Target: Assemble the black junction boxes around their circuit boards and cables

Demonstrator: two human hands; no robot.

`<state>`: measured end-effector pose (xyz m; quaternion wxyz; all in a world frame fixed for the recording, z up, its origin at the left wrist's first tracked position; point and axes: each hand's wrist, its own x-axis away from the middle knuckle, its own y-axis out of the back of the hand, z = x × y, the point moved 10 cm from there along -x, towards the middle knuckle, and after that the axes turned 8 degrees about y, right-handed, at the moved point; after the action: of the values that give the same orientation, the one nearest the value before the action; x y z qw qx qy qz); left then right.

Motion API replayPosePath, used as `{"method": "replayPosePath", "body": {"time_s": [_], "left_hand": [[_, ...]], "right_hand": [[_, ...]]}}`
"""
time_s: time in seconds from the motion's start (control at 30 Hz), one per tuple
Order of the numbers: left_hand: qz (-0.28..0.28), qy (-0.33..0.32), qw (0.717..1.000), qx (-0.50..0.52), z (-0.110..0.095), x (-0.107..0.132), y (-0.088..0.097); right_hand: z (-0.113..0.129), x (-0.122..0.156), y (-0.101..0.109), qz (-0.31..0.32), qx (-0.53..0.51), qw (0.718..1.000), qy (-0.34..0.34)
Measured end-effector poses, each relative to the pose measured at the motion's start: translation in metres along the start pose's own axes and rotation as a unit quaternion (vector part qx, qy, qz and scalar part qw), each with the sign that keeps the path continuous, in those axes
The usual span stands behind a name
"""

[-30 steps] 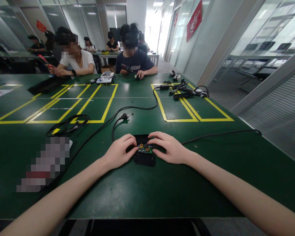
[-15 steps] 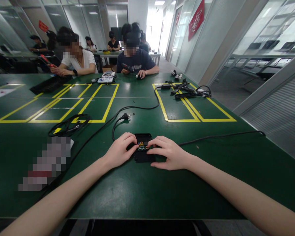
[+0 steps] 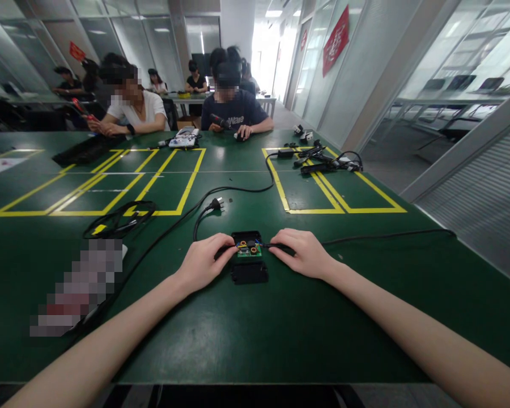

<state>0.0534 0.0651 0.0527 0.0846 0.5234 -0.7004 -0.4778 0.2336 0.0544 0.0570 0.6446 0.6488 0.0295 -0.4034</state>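
Note:
A small green circuit board [image 3: 249, 250] with orange coils lies between two black case halves, one beyond it [image 3: 246, 235] and one nearer me [image 3: 249, 273], on the green table [image 3: 255, 328]. My left hand [image 3: 204, 263] pinches the black cable at the board's left side. On the other side, my right hand [image 3: 305, 253] holds the black cable [image 3: 386, 236] that runs off to the right. The left cable ends in a plug [image 3: 215, 204].
A coiled black cable [image 3: 119, 218] lies at left, beside a blurred patch. More black adapters and cords [image 3: 323, 158] sit in the yellow-taped square at right. Two people sit across the table, with a white device [image 3: 182, 137] between them; others sit behind.
Both hands have moved outward from over the case to the cables on each side. The circuit board and the nearer black case half are now uncovered.

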Motion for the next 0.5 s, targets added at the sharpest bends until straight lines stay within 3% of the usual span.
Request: {"method": "replayPosePath", "body": {"time_s": [0.2, 0.33, 0.5], "left_hand": [[0.050, -0.036, 0.997, 0.048, -0.012, 0.006, 0.004], [0.112, -0.051, 0.992, 0.038, -0.017, 0.010, -0.003], [0.124, -0.044, 0.991, 0.011, -0.011, 0.010, -0.010]], "right_hand": [[0.018, 0.002, 0.004, 0.000, -0.061, 0.998, 0.028], [0.028, 0.003, -0.003, 0.037, -0.090, 0.994, 0.043], [0.026, 0.004, -0.013, 0.075, -0.091, 0.993, 0.030]]}}
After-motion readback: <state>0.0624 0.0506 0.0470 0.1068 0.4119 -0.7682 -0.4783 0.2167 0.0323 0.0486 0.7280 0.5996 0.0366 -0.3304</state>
